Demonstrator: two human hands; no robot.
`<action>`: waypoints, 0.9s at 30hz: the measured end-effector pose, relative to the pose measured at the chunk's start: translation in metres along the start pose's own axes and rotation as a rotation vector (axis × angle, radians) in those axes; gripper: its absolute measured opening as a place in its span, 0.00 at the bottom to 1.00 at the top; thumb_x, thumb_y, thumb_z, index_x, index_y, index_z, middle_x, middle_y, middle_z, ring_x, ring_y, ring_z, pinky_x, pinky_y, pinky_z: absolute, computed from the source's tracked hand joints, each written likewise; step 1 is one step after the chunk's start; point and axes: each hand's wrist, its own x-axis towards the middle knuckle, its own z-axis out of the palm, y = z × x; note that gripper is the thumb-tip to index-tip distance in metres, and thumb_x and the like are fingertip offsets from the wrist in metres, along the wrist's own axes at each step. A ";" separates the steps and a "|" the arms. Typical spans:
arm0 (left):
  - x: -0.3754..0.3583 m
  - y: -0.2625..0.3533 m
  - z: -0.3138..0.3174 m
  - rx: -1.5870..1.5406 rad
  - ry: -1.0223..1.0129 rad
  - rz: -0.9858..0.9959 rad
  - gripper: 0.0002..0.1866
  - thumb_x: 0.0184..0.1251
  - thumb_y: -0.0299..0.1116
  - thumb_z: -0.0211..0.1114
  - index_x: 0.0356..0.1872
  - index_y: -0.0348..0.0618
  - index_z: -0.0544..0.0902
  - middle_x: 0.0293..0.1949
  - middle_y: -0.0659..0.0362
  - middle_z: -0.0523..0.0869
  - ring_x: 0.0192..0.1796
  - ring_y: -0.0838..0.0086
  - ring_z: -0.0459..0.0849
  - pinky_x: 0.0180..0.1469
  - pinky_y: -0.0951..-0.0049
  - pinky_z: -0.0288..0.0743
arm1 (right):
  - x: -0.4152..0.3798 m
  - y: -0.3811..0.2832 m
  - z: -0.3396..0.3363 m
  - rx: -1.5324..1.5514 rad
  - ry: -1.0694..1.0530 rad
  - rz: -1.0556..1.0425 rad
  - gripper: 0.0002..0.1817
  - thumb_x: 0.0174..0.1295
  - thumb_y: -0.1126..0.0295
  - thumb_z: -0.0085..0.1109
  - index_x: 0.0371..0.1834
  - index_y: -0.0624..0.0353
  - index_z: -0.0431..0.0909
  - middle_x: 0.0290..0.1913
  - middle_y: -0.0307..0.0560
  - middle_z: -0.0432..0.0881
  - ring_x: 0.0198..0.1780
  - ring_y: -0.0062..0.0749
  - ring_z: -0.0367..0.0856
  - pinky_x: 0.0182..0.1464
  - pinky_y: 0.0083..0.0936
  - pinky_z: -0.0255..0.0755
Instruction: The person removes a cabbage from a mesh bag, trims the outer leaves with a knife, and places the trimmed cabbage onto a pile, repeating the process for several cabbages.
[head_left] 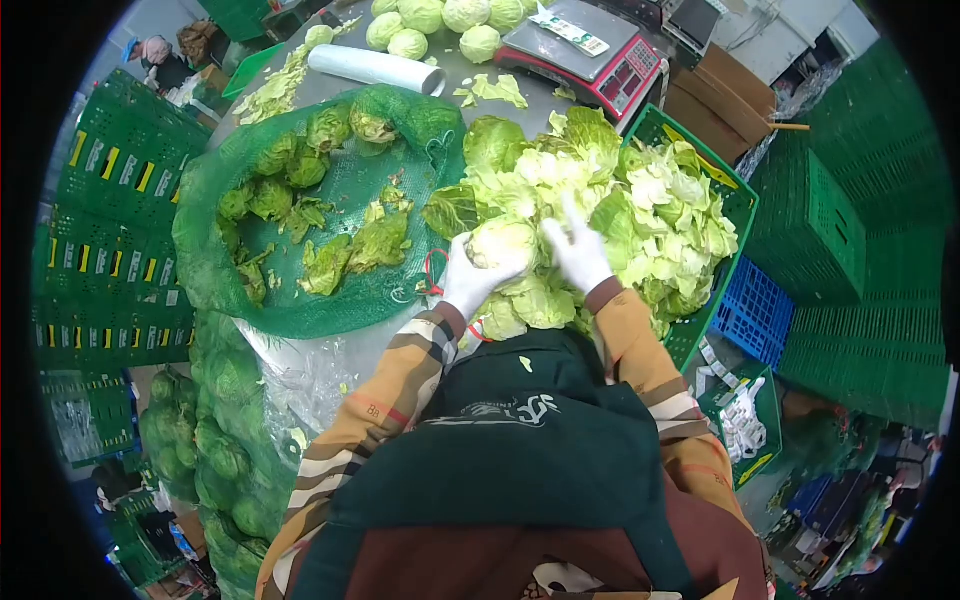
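Stacked green crates [110,210] wall in a metal worktable [340,85] strewn with trimmings. Nearest the body, the left hand [468,280], gloved white, curls its fingers round the underside of a pale cabbage head [503,243], gripping it; the right hand [578,252], also gloved, lies half open on the head's right side, fingers spread against its outer leaves. The cabbage sits at the near edge of a green crate [738,200] heaped with loose cabbage leaves [650,215]. To the left, an opened green mesh sack [330,290] lies spread on the table, holding several small dark-leaved cabbages and torn scraps. Below the table on the left, another netted sack [225,440] bulges with cabbages. Farther back lie a roll of clear film [375,68], a row of trimmed heads [440,20], and a red weighing scale [590,55].
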 end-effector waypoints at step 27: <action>-0.004 0.014 0.026 0.183 -0.045 0.116 0.50 0.37 0.44 0.84 0.62 0.31 0.67 0.57 0.48 0.79 0.58 0.64 0.79 0.62 0.66 0.73 | -0.016 -0.027 -0.033 -0.654 -0.201 -0.272 0.38 0.68 0.39 0.47 0.77 0.43 0.58 0.28 0.62 0.82 0.32 0.57 0.83 0.37 0.45 0.75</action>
